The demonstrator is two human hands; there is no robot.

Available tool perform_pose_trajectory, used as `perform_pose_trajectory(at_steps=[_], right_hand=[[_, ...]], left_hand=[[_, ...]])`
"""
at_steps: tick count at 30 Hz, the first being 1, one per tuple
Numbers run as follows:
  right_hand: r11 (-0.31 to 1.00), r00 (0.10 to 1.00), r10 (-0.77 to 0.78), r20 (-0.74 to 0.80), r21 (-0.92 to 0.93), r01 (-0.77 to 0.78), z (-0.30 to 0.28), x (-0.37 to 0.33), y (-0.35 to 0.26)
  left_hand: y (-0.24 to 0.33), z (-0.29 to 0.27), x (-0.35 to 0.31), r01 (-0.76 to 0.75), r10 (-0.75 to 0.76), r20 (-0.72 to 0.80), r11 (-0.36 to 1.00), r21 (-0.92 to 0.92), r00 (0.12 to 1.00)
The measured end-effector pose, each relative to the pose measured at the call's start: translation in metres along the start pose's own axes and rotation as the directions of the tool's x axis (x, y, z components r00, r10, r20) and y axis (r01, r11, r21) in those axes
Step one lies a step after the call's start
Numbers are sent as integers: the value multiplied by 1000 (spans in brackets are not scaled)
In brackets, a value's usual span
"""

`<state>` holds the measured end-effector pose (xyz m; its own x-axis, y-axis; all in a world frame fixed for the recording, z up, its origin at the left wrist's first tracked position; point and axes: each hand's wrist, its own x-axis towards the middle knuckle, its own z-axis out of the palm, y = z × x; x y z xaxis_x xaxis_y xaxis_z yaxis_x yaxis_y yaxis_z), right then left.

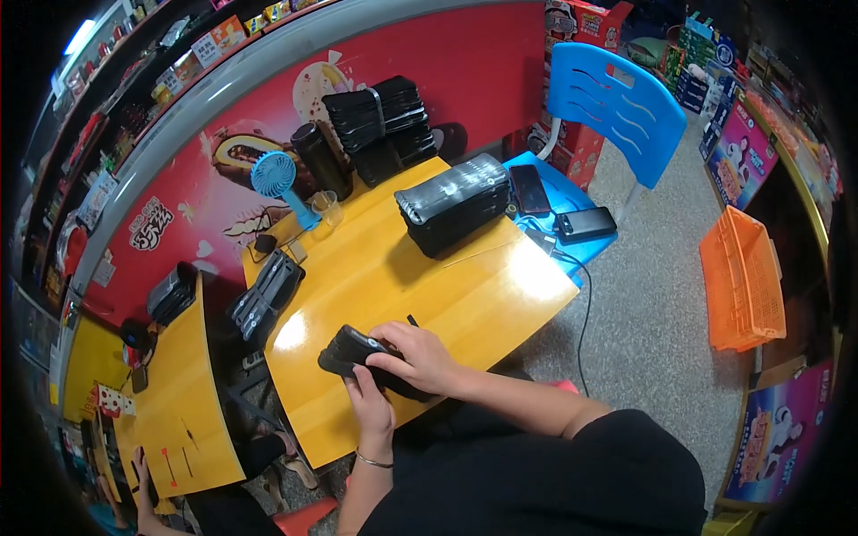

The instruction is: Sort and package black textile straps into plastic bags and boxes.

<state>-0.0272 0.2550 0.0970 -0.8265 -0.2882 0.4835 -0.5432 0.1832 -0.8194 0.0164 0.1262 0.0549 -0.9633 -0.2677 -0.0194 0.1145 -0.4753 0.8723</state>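
A bundle of black, thin, flat pieces (340, 355) is held in both hands just above the near edge of the yellow table. My left hand (371, 404) grips its lower side, thumb pressed to the front. My right hand (413, 357) wraps over its right end with fingers bent. What the pieces are, I cannot make out. Just beyond my right hand lies a small black strip (412, 320). Farther back on the table stands a tall stack of similar glossy black pieces (456, 198).
A banded black bundle (380, 116), black bottle (319, 156), clear cup (327, 211) and blue fan (274, 177) line the back. Another bundle (266, 297) sits at left. The blue chair (612, 107) holds phones and cables. A person's hand (140, 466) rests at the left table.
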Motion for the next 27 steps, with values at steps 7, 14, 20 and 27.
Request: perform_pose_trajectory(at_steps=[7,14,20,27], right_hand=[[996,998,61,-35,66,-59,1,1,4],[986,998,49,42,156,-55,1,-5,8],[985,994,26,107,165,-43,2,-7,12],[828,928,228,294,444,-343,-5,-7,5]], left_hand=[[5,13,2,-138,124,75,964,228,989],[13,2,10,-116,106,60,977,179,993],[33,-4,8,-79,53,120,972,221,991],[70,12,7,-75,-77,383,928,366,920]])
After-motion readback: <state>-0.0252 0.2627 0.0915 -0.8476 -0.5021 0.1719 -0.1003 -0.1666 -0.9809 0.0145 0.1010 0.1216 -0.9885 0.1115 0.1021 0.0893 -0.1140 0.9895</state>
